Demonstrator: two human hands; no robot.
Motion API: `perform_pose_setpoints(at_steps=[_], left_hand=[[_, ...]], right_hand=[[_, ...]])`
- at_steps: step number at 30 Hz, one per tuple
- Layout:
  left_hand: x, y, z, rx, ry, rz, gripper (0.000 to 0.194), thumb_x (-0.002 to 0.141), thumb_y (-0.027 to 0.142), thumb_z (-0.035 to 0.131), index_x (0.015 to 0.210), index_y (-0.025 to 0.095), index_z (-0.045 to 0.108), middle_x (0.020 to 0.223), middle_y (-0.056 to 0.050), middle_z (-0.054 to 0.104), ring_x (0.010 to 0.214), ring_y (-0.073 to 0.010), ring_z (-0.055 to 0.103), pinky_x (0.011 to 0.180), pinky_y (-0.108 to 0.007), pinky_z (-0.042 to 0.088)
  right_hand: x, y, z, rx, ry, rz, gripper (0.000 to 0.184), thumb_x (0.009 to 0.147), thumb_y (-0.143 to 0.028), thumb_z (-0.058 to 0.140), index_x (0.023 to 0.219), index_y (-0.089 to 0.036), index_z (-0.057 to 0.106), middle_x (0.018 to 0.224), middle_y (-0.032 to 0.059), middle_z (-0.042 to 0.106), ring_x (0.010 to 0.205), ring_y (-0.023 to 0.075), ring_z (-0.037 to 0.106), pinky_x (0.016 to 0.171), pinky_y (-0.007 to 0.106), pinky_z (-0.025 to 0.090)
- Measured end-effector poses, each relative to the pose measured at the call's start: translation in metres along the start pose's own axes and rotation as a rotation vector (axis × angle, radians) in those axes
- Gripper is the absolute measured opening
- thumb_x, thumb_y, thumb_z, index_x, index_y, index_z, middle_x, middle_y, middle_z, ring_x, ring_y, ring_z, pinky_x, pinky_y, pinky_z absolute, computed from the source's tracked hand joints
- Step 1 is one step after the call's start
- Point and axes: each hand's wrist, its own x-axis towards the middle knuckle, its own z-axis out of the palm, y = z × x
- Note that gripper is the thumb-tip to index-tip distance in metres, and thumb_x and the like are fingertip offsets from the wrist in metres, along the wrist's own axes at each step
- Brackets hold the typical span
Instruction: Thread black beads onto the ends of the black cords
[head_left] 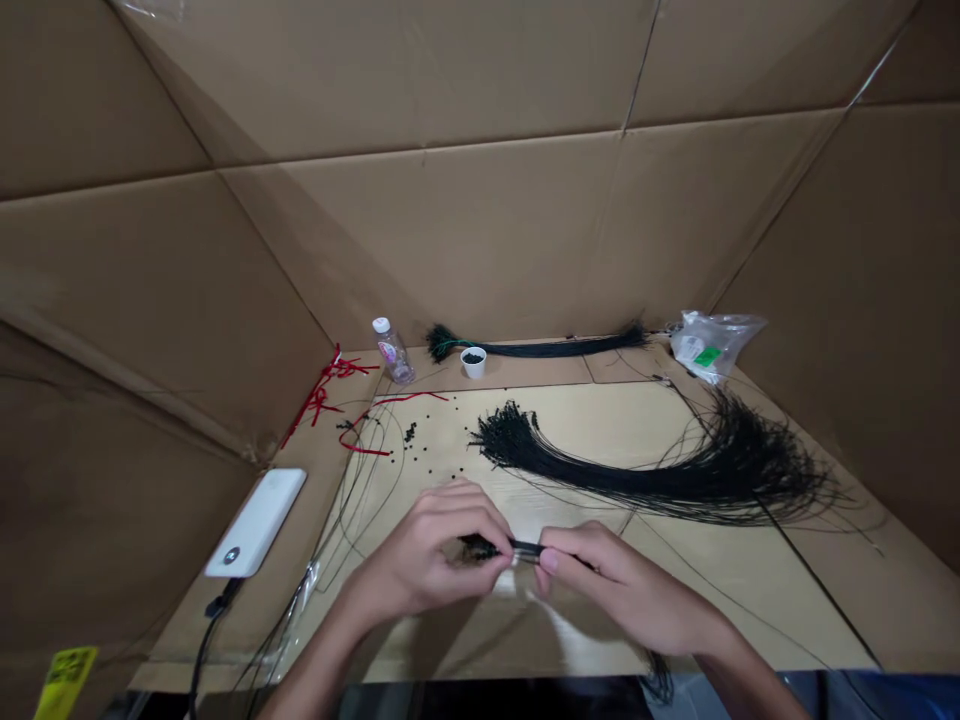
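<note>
My left hand (pixel 435 550) and my right hand (pixel 611 585) meet low over the pale board (pixel 585 420), fingers pinched together. Between them runs a short bundle of thin black cords (pixel 517 548), gripped at one end by each hand. Its left end is frayed under my left fingertips. Just beyond my hands a big fan of black cords (pixel 637 465) curves across the board. Small black beads (pixel 420 450) lie scattered to its left.
At the back stand a small clear bottle (pixel 393 350), a white cup of beads (pixel 473 361), another tied cord bundle (pixel 540 347) and a plastic bag (pixel 709 345). Red strings (pixel 326 392) and a white power bank (pixel 256 522) lie left. Cardboard walls (pixel 480 220) enclose everything.
</note>
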Motion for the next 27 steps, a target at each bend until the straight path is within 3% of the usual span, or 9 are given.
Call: perform_pose_setpoints(at_steps=[5, 12, 17, 22, 25, 27], left_hand=[[-0.015, 0.005, 0.014, -0.160, -0.008, -0.103, 0.013, 0.087, 0.005, 0.075, 0.089, 0.018, 0.079, 0.085, -0.008, 0.081, 0.072, -0.0152, 0.073, 0.065, -0.023, 0.053], [-0.029, 0.011, 0.025, -0.234, 0.032, -0.219, 0.014, 0.080, 0.003, 0.078, 0.078, 0.017, 0.075, 0.081, -0.005, 0.077, 0.069, -0.0146, 0.070, 0.066, -0.022, 0.051], [-0.043, 0.000, 0.030, -0.204, -0.102, -0.246, 0.019, 0.076, 0.000, 0.076, 0.084, 0.017, 0.077, 0.082, -0.003, 0.078, 0.072, -0.0146, 0.071, 0.067, -0.022, 0.048], [-0.051, -0.003, 0.038, -0.227, -0.130, -0.267, 0.022, 0.072, 0.001, 0.077, 0.082, 0.019, 0.074, 0.081, 0.000, 0.076, 0.069, -0.0127, 0.066, 0.066, -0.021, 0.044], [-0.056, 0.002, 0.043, -0.250, -0.184, -0.315, 0.030, 0.064, 0.001, 0.081, 0.082, 0.021, 0.069, 0.082, 0.005, 0.074, 0.069, -0.0110, 0.063, 0.067, -0.020, 0.041], [-0.060, 0.007, 0.046, -0.252, -0.251, -0.329, 0.030, 0.066, 0.002, 0.081, 0.083, 0.022, 0.066, 0.084, 0.007, 0.074, 0.072, -0.0110, 0.063, 0.072, -0.021, 0.043]], right_hand=[[-0.013, 0.005, 0.005, 0.149, -0.055, 0.050, 0.062, 0.112, -0.071, 0.054, 0.083, -0.023, 0.080, 0.075, 0.0006, 0.064, 0.077, 0.0212, 0.055, 0.070, 0.028, 0.042], [-0.035, 0.016, 0.012, 0.121, -0.009, 0.157, 0.056, 0.112, -0.067, 0.056, 0.086, -0.024, 0.079, 0.079, 0.0004, 0.064, 0.081, 0.0220, 0.057, 0.075, 0.029, 0.044], [-0.051, 0.021, 0.011, 0.025, -0.039, 0.217, 0.049, 0.116, -0.056, 0.052, 0.086, -0.025, 0.075, 0.084, 0.0008, 0.068, 0.091, 0.0245, 0.061, 0.085, 0.033, 0.043], [-0.069, 0.029, 0.010, 0.006, -0.011, 0.268, 0.054, 0.116, -0.063, 0.048, 0.087, -0.026, 0.074, 0.091, 0.0028, 0.074, 0.098, 0.0275, 0.063, 0.092, 0.036, 0.044], [-0.085, 0.037, 0.012, -0.002, -0.004, 0.310, 0.051, 0.114, -0.064, 0.053, 0.087, -0.027, 0.076, 0.092, 0.0034, 0.076, 0.097, 0.0280, 0.066, 0.092, 0.036, 0.047], [-0.098, 0.045, 0.015, 0.063, 0.074, 0.325, 0.044, 0.108, -0.062, 0.066, 0.084, -0.027, 0.079, 0.088, 0.0031, 0.077, 0.091, 0.0273, 0.069, 0.088, 0.034, 0.052]])
